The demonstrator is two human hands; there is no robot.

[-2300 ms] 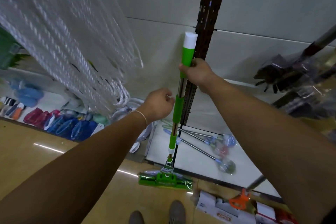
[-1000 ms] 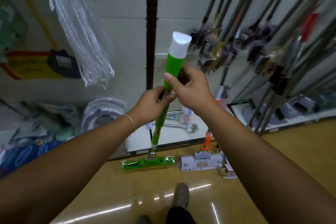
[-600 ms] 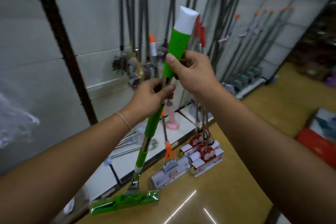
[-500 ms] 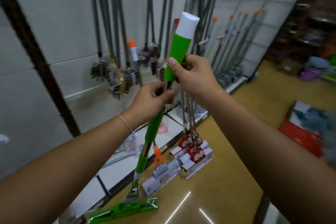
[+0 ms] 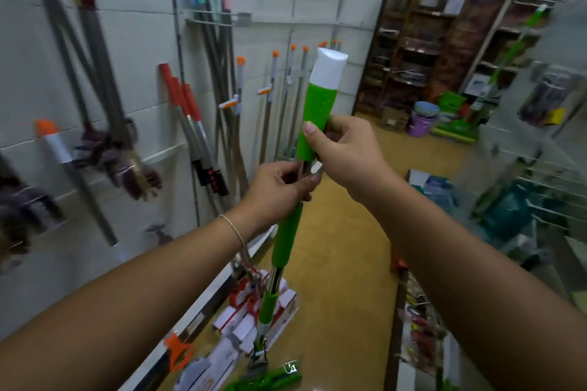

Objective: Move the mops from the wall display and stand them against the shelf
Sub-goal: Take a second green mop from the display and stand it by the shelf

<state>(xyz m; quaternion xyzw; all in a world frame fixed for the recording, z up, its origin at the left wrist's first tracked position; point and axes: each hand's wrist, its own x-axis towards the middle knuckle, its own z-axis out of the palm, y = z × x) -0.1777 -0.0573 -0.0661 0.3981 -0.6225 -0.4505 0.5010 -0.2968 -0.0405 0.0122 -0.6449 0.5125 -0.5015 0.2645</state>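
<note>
- The green mop (image 5: 287, 236) is off the wall display (image 5: 133, 41) and carried in both hands near the centre of the frame, its shaft tilted, white cap up and its flat green head (image 5: 266, 379) low at the bottom edge, close above the floor (image 5: 343, 232).
- The right hand (image 5: 346, 152) has its grip clenched round the lower end of the upper green sleeve; the left hand (image 5: 276, 192) has its grip clenched on the bare metal shaft just below it, the two hands almost touching.
- So the taking-down step looks done for this mop, and the carrying step appears to be in hand.
- Left to do for it: bring it to a shelf and stand it there. A wire shelf (image 5: 540, 168) fills the right side of the frame; another green-handled mop (image 5: 514, 44) already leans at the upper right, which suggests that is the spot, though that is only a judgement.
- Many other long-handled mops (image 5: 197, 124) remain against the wall display across the left half of the frame, so much of the task seems to lie ahead.
- How many are meant to move, the frame cannot tell.
</note>
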